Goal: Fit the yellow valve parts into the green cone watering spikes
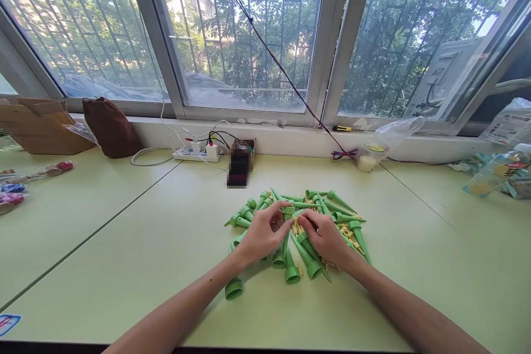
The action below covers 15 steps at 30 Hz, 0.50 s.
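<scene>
Spanning the whole back, barred windows (249, 27) show trees and daylight, and a red-black wire (282, 66) runs across the glass down to the sill. Below is a pale green table (124, 243), smooth and matte with seams across it, flat enough that round parts could roll. Far left on it: cardboard box (37, 127), brown pouch (111, 127). Centre back: power strip (197, 153) with plugs. Right: small jar (367, 159), plastic bags (493, 174). Mid-table, close in front of the person, lies a loose pile (336, 210) of green plastic cones, each with a wide collar at one end and a point at the other, yellow bits mixed in. Left hand (261, 235) and right hand (327, 239) sit on the near side of the pile, fingertips meeting, both pinched on one spike (289, 213) at the middle of the heap. A yellow piece (296, 227) sits right at the pinch; cannot tell which hand has which part. Judged by look, the spike is light, stiff moulded plastic, slightly slick, not fragile except maybe the thin tip. Best hold is at the collar, the widest part, not the taper. Yellow piece is tiny, needs a fingertip pinch, and is easy to lose in the heap.
</scene>
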### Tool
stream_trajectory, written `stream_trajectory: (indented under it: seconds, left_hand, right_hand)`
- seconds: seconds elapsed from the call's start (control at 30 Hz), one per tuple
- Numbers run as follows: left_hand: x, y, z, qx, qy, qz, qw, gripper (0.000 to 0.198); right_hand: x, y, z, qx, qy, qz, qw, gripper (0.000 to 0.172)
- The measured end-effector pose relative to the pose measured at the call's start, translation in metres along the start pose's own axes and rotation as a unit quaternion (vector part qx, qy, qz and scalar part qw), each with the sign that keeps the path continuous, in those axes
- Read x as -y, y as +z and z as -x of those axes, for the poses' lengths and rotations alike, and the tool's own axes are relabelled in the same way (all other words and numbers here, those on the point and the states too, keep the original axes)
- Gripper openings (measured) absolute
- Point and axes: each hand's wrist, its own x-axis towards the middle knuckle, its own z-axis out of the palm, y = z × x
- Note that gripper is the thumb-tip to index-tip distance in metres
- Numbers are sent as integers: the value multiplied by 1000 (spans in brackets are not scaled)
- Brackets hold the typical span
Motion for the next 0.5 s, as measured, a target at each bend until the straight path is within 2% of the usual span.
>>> stream_trajectory:
  seconds: [0.17, 0.5]
  left_hand:
    - [-2, 0, 2, -5, 28, -51, 998, 29]
    - [-4, 3, 4, -3, 43, -79, 996, 27]
  right_hand:
    - [-3, -1, 1, -7, -3, 7, 1000, 39]
    - [-4, -3, 2, -11, -10, 19, 1000, 41]
